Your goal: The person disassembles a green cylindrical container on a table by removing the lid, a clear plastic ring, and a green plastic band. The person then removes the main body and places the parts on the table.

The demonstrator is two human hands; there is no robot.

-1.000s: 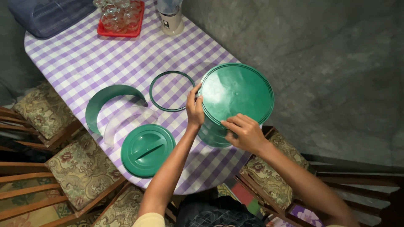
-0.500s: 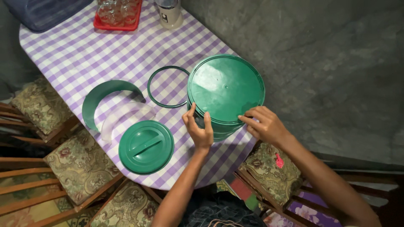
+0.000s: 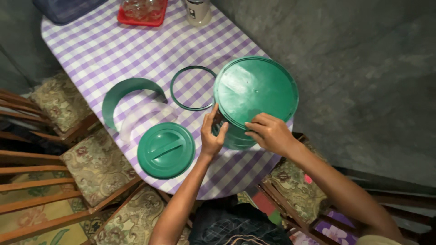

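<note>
A round green container (image 3: 254,90) stands upside down on the purple checked tablecloth (image 3: 113,50), its flat base facing up. My left hand (image 3: 212,134) grips its near left side, fingers around the wall. My right hand (image 3: 270,132) rests on the near rim of the base, fingers curled over the edge. To the left lie a green lid with a bar handle (image 3: 166,149), a thin dark green ring (image 3: 193,87) and a curved green piece (image 3: 129,93) beside a clear curved piece (image 3: 143,117).
A red tray of clear glasses (image 3: 144,11), a white cylinder-shaped container (image 3: 198,11) and a dark blue bag (image 3: 68,8) sit at the table's far end. Wooden chairs with patterned cushions (image 3: 97,165) crowd the left and near sides. A grey concrete floor (image 3: 363,68) lies to the right.
The container has shifted slightly while both hands regripped it. My left hand slid from its far left side to the near left; my right hand moved in along the near rim.
</note>
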